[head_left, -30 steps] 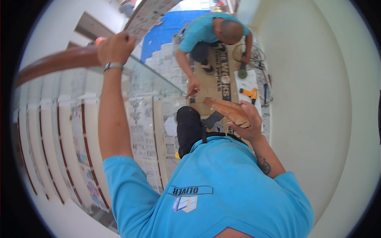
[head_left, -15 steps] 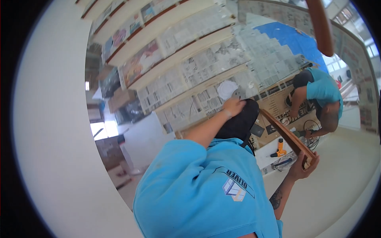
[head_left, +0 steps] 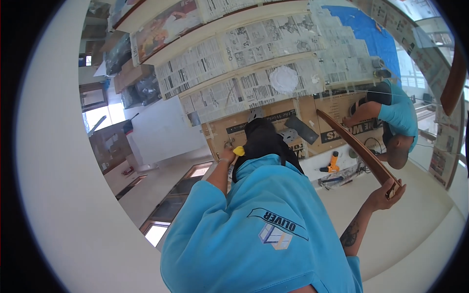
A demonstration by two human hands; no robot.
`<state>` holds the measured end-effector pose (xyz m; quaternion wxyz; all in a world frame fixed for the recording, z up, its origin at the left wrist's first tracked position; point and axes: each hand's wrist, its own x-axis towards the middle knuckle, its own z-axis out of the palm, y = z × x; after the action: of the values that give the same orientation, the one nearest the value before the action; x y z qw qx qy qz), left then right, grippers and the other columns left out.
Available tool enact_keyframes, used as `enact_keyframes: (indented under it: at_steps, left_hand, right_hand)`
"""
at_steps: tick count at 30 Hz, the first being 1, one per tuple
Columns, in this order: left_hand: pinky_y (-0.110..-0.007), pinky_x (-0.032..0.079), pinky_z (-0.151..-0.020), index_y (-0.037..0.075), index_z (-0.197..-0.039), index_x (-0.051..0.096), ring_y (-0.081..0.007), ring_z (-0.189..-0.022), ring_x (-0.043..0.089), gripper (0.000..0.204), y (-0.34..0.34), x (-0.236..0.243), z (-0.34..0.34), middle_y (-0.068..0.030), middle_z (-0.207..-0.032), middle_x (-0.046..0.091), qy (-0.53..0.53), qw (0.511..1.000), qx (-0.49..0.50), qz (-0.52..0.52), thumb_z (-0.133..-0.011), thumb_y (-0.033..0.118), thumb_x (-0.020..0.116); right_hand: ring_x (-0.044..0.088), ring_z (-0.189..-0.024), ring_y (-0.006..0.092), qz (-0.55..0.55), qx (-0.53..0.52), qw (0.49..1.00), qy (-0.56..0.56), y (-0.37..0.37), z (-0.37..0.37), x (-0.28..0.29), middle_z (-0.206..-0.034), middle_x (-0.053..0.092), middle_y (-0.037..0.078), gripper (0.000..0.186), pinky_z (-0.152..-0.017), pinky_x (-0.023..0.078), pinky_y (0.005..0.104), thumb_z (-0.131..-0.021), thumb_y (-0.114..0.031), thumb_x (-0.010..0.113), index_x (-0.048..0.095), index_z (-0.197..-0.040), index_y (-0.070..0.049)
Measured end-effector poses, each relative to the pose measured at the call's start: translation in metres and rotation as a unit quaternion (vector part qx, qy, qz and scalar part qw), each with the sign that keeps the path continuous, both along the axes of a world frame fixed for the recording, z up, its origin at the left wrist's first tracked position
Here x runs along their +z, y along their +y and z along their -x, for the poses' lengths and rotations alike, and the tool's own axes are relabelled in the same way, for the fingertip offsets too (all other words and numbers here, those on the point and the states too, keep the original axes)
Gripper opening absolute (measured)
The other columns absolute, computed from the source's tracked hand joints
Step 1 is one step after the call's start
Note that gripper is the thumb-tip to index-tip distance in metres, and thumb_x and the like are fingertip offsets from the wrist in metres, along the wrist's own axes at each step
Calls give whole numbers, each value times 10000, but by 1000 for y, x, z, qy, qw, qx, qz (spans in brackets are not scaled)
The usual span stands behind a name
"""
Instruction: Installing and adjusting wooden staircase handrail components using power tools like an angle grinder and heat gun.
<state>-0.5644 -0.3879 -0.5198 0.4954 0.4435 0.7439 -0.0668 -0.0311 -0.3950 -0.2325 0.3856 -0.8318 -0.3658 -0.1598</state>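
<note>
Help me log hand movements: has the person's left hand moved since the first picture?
Yes. The left hand has come off the brown handrail it gripped and moved away, down beside the yellow item.

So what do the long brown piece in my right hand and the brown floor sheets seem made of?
The long brown piece in your right hand looks like wood, probably varnished, given its reddish-brown sheen. The brown floor sheets seem matte cardboard, judging by their tan colour and black printing.

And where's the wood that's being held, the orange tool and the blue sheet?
Wood (head_left: pixel 360 149): head view, middle of its length.
Orange tool (head_left: pixel 333 163): head view, its orange body.
Blue sheet (head_left: pixel 365 27): head view, its visible middle.
</note>
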Motion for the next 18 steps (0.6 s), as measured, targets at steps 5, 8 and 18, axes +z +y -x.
enact_keyframes:
  at_steps: [5,8,18]
  left_hand:
    - [-400,508,-887,43,-1052,712,-356,-1013,664,381,47,-10,-23,-200,-1061,702,-40,998,31,-43,-886,378,644]
    - [-427,505,-877,44,-1040,713,-358,-1002,665,465,61,-11,10,-204,-1037,701,-156,978,100,-97,-889,472,611]
    - [-421,495,-922,89,-1042,754,-341,-1058,661,407,102,-21,49,-170,-1091,713,-94,992,85,22,-863,434,634]
  right_hand:
    - [607,-1142,314,-6,16,1000,16,17,25,0,-1266,588,223,542,-924,577,389,-912,-126,714,457,-1348,70]
    - [588,-1171,304,-25,19,999,25,26,47,3,-1301,561,217,542,-963,553,389,-893,-78,727,455,-1342,59]
    - [541,-1235,320,31,63,987,147,15,122,8,-1339,525,250,691,-1012,494,404,-864,-66,757,375,-1431,36]
